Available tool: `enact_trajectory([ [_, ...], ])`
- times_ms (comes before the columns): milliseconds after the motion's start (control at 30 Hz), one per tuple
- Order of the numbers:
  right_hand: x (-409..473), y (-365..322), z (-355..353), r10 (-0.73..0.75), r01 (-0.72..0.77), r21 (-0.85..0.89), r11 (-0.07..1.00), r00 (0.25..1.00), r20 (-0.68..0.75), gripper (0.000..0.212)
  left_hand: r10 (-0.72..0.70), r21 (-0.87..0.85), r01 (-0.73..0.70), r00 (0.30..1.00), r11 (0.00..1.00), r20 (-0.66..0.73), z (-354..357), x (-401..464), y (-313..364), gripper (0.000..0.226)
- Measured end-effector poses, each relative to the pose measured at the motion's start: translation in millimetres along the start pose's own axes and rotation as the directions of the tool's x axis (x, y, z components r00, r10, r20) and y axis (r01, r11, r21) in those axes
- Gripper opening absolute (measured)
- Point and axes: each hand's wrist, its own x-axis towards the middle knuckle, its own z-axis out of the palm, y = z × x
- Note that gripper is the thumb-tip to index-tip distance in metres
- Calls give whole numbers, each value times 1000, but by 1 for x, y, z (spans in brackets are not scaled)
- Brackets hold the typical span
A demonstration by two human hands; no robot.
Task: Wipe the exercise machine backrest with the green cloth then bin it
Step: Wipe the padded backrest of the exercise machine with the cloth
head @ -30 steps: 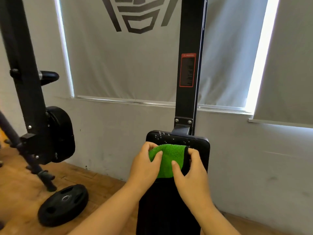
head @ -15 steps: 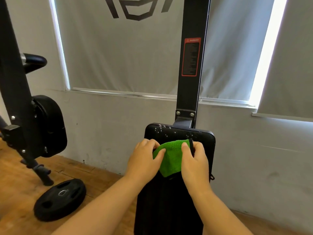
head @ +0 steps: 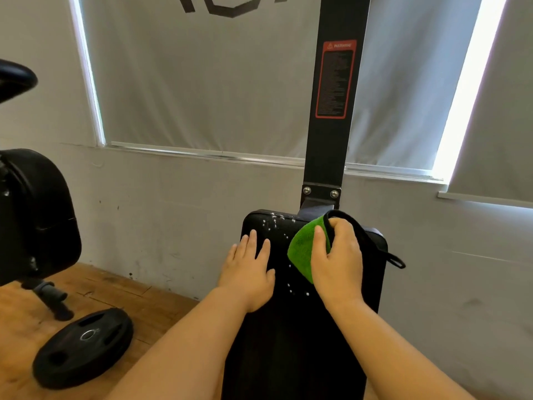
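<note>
Nearest the viewer, the left hand (head: 248, 268) lies flat on the black backrest (head: 300, 327), fingers extended and slightly spread, apparently to steady the pad. Just beyond, the right hand (head: 337, 261) bunches the green cloth (head: 302, 249) against the pad's upper right, thumb and fingers pinching its black-edged fold so a padded face meets the surface. White droplets (head: 274, 222) remain near the top edge, judged unwiped. Behind rise the upright post (head: 331, 157) and window blind (head: 202, 82); no bin is visible.
</note>
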Motion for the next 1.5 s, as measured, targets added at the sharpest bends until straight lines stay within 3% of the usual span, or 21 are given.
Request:
enact_trajectory([
  [167,6,21,30,-182,190,-338,922,982,56,16,35,-28,-36,999,999,-35,19,0,-9,69],
  [300,17,23,50,-254,325,-432,841,943,215,29,44,-60,-52,993,997,-113,23,-1,-8,69],
  [433,30,8,64,-273,470,-432,769,854,443,39,55,-125,-73,988,990,-142,23,1,-8,70],
  [567,37,-3,80,-306,616,-315,722,692,654,44,38,-149,-63,986,987,-165,28,6,-8,67],
  [667,41,-9,86,-284,665,-248,705,585,760,44,19,-137,-41,987,990,-160,32,8,-9,60],
  [733,41,-8,85,-283,692,-263,673,568,773,44,18,-163,-45,987,986,-161,32,7,-10,59],
  [1000,29,24,55,-369,726,-403,558,652,662,47,78,-101,-92,987,991,-141,23,2,-13,66],
  [1167,18,46,33,-391,672,-513,533,734,555,47,79,-86,-88,992,992,-100,12,2,-14,64],
  [1267,9,60,16,-381,592,-558,581,804,456,53,86,-75,-90,995,993,-56,7,2,-15,65],
  [1400,-4,69,5,-321,423,-536,730,906,278,50,86,-99,-88,996,991,-19,7,3,-16,67],
  [1500,1,58,17,-356,423,-444,790,906,229,47,88,-117,-92,995,989,-41,10,4,-17,67],
])
